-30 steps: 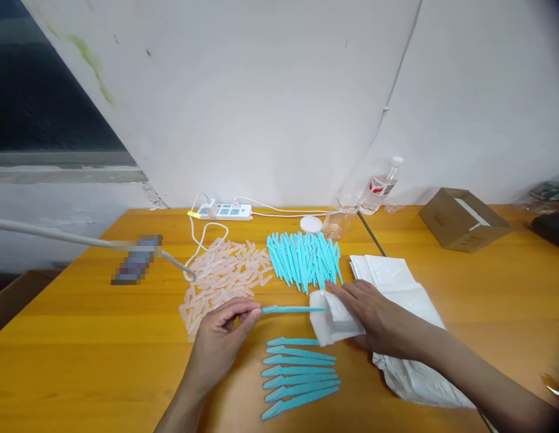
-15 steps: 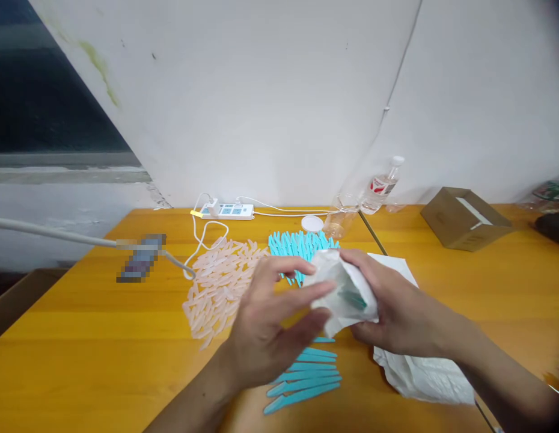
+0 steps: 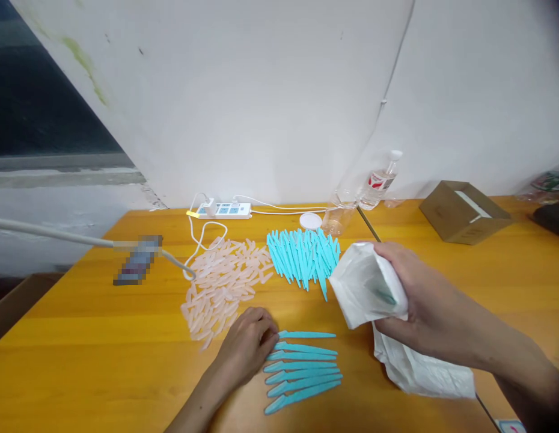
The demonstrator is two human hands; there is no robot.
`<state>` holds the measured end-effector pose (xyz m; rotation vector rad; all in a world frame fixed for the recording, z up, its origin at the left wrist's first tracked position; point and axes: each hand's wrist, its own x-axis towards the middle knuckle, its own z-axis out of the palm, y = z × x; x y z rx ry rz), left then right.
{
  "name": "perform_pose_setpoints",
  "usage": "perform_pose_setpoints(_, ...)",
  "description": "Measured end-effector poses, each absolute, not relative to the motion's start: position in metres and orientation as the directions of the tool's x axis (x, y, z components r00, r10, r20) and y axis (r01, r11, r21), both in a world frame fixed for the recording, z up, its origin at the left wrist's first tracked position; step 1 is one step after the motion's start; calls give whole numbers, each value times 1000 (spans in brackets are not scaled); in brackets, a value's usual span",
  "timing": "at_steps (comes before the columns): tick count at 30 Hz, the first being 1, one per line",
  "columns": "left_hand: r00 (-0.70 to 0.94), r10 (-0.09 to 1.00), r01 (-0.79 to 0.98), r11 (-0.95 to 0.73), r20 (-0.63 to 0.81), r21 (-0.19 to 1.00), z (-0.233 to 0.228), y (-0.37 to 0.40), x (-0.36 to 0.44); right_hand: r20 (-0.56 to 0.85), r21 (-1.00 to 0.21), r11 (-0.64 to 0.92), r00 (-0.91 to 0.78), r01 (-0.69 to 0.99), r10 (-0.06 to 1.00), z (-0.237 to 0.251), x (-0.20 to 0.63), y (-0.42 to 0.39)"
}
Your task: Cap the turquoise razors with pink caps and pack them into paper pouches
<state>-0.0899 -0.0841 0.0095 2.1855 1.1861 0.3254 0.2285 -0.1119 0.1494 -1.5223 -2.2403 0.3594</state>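
My right hand [image 3: 410, 300] grips a white plastic bag [image 3: 358, 288], its mouth tipped toward me and something teal showing inside. Curled at the left end of a loose row of turquoise eyebrow razors [image 3: 306, 376], my left hand [image 3: 250, 337] has its fingertips closed around the end of the farthest eyebrow razor [image 3: 309, 335]. Beyond the row lies a dense pile of the same razors [image 3: 302, 255]. Left of that pile, many small pale pink translucent pieces [image 3: 225, 276] are spread out. A second white bag [image 3: 424, 370] lies crumpled under my right forearm.
Along the wall are a white power strip [image 3: 225, 210] with cables, a round white lid [image 3: 311, 221], a clear jar [image 3: 340, 216] and a water bottle [image 3: 379, 183]. An open cardboard box [image 3: 460, 216] stands right; a blurred phone [image 3: 139, 261] lies left.
My left hand has left the bag's mouth and moved down to the razor row. My right hand has carried the bag slightly right, uncovering the razor pile.
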Motion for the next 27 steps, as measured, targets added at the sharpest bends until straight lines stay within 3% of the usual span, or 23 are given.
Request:
perform_pose_setpoints(10,574,818,644,-421,-40,639,1,-85,-90,91,-260,386,-375,885,923,107,241,-121)
perform_pose_setpoints(13,540,842,594,-387,7,705,10,-83,-93,93,-246,392,-381,886,920,102,242,-124)
perform_pose_setpoints(17,263,950,484,-282,170,829,41,-79,-115,79,-246,394,-387,886,919,103,241,-125)
perform_pose_setpoints(20,70,943,445,-321,325,836,72,-79,-126,71,-283,393,-390,875,918,110,236,-123)
perform_pose_setpoints(22,102,896,463,-427,432,777,90,-81,-121,70,-328,396,-396,858,916,117,227,-120)
perform_pose_setpoints(27,430,676,384,-736,598,557,122,-85,-72,126,-496,458,-461,738,878,135,193,-112)
